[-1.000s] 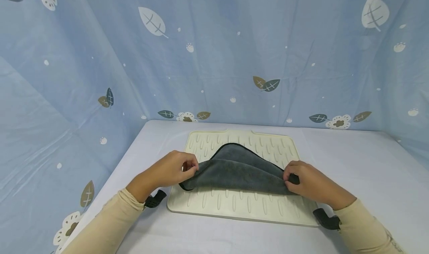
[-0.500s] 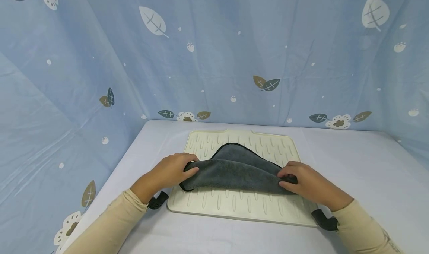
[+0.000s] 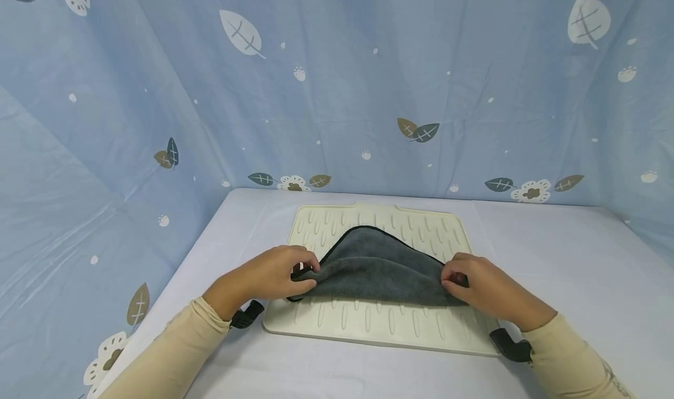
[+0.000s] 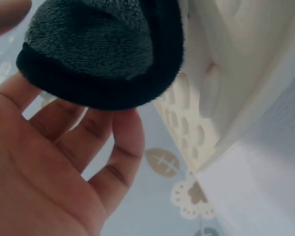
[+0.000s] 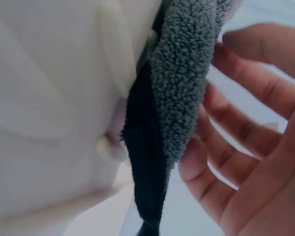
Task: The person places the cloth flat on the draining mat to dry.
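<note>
Left hand point(image 3: 274, 272) shifts inward, gripping cloth point(image 3: 374, 281); right hand point(image 3: 480, 286) grips opposite end.
Uneven pulling could leave it crooked.

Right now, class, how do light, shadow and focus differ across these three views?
Head: even light, cloth and curtain mostly clear, soft shadows beside the sleeves; left wrist: cloth's trim nearly black; right wrist: cloth's texture crisp, pale mat blurred.
</note>
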### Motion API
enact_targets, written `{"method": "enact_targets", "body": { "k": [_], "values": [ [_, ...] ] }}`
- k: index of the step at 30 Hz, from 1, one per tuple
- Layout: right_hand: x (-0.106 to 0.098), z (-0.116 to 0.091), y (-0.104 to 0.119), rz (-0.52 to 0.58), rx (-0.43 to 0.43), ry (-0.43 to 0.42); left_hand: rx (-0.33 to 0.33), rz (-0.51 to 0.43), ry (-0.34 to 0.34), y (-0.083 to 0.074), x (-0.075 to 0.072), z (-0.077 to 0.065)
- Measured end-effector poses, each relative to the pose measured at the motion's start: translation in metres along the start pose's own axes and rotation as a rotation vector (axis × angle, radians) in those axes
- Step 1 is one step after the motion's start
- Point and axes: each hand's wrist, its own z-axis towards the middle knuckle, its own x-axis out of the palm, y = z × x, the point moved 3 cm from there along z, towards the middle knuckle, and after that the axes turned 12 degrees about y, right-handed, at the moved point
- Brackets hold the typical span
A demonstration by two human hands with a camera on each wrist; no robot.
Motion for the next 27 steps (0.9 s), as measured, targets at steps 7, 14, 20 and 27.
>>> {"method": "enact_targets", "body": {
  "k": [7, 14, 20, 27],
  "values": [
    [0.001, 0.001, -0.007, 0.038, 0.098, 0.001, -0.050, -0.036, 0.071, 0.005, 0.005, 0.003],
    [0.002, 0.008, -0.006, 0.061, 0.143, 0.101, -0.149, -0.080, 0.128, 0.004, 0.010, 0.005],
    [0.005, 0.017, 0.003, 0.029, 0.136, 0.162, -0.167, -0.036, 0.125, 0.001, 0.009, 0.006],
    [0.007, 0.024, 0.014, -0.032, 0.064, 0.170, -0.155, 0.094, 0.030, 0.001, 0.007, 0.011]
  ]
}}
